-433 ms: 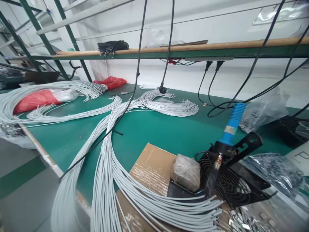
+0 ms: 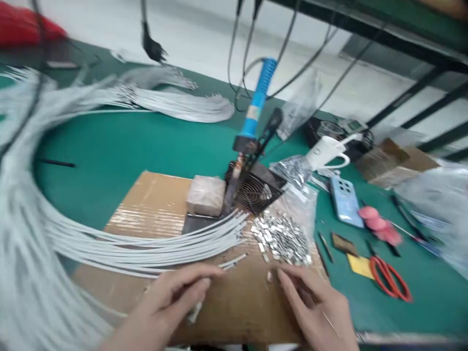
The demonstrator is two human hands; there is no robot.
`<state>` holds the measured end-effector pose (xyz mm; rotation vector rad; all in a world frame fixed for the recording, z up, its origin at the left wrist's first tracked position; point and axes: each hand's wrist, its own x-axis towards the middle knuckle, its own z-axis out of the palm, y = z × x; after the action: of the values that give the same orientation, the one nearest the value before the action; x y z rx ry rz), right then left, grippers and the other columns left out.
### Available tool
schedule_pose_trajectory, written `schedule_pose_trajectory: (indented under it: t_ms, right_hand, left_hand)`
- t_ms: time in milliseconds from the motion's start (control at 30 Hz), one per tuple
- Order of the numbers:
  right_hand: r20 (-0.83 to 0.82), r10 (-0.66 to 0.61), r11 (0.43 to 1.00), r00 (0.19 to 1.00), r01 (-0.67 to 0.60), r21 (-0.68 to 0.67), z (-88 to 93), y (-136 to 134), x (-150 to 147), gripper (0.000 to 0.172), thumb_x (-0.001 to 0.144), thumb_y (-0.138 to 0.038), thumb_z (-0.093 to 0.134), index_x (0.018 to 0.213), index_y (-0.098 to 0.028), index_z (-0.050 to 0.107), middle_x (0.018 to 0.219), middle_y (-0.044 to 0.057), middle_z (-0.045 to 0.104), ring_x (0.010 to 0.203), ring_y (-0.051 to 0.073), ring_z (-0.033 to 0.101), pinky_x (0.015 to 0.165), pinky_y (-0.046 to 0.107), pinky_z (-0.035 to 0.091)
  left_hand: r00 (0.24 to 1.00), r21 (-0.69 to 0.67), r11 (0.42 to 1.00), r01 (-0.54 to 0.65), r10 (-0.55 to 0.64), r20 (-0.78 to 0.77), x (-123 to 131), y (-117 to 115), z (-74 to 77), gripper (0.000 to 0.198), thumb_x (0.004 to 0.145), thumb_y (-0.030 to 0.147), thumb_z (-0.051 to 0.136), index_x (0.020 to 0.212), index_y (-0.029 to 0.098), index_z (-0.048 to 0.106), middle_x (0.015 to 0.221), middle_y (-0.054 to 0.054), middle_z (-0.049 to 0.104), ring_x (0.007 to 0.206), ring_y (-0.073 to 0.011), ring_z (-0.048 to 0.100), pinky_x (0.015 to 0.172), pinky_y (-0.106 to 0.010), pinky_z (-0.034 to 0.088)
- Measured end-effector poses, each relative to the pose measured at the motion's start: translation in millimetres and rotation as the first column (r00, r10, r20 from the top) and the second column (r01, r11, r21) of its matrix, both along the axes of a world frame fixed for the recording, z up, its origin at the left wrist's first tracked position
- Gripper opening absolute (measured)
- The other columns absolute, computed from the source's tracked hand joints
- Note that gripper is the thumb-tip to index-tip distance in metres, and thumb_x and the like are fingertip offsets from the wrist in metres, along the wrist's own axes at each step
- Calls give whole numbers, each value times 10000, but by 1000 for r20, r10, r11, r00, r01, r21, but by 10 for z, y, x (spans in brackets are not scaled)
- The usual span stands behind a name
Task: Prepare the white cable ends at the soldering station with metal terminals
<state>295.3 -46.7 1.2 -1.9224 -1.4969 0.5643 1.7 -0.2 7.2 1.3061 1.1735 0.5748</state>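
Note:
My left hand (image 2: 179, 295) is low over the brown cardboard (image 2: 237, 312), thumb and forefinger apart, other fingers curled and partly hidden. Just beyond its forefinger are the ends of a few white cables (image 2: 234, 262). Small silvery pieces (image 2: 194, 313) show below its thumb; whether they touch the hand is unclear. My right hand (image 2: 318, 304) has a gap between thumb and forefinger, close to a single small metal piece (image 2: 269, 276). Behind it lies a heap of small metal clips (image 2: 283, 239). A thin bright wire (image 2: 331, 324) crosses the right hand.
A blue-handled soldering iron (image 2: 256, 105) leans on a stand beside a wrapped block (image 2: 206, 195) and a black fan (image 2: 254, 192). A large white cable bundle (image 2: 25, 219) fills the left. Red-handled scissors (image 2: 389, 278), a phone (image 2: 345, 200) and a white mug (image 2: 325, 152) sit right.
The view has swung right and down. Both my hands have come into view at the bottom, along with the heap of clips, the phone and the scissors.

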Motion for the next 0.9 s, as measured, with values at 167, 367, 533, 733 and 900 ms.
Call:
schedule_pose_trajectory:
  t_ms: [167,367,533,733,900]
  right_hand:
    - [-48,12,1000,999,-13,-20,63,47,55,256,973,-455,708,903,-245,836,864,45,837,726,207,766,652,241,625]
    - [-58,9,1000,998,-8,3,22,109,-49,206,917,-433,769,941,-237,827,770,34,746,617,180,658,568,255,566]
    - [-105,-16,1000,994,14,-19,-58,183,-126,236,859,-435,808,727,-241,782,594,0,654,512,158,566,466,245,478]
    - [-342,-156,988,927,150,-44,82,161,-368,264,843,-493,817,836,-230,830,702,46,782,632,221,759,577,254,647]
    - [-560,-167,986,811,149,-79,265,218,-793,253,856,-448,810,706,-247,776,577,-16,685,529,143,664,529,191,561]
  left_hand:
    - [985,-284,951,-122,152,86,84,67,191,478,852,733,728,933,265,679,618,86,535,566,-127,352,519,-249,236]
    - [979,-215,960,-179,194,54,125,81,264,445,846,701,751,877,258,719,635,53,575,604,-144,392,540,-250,275]
    - [984,-200,968,-150,166,70,68,68,230,441,889,674,714,1021,259,789,587,72,484,488,-117,294,434,-263,133]
    - [970,-205,954,-218,234,60,82,81,381,423,881,658,750,907,238,706,572,107,549,444,-62,267,485,-250,210]
    - [979,-231,957,-176,194,59,59,102,433,511,875,718,721,795,215,675,624,71,594,485,-70,247,474,-264,144]
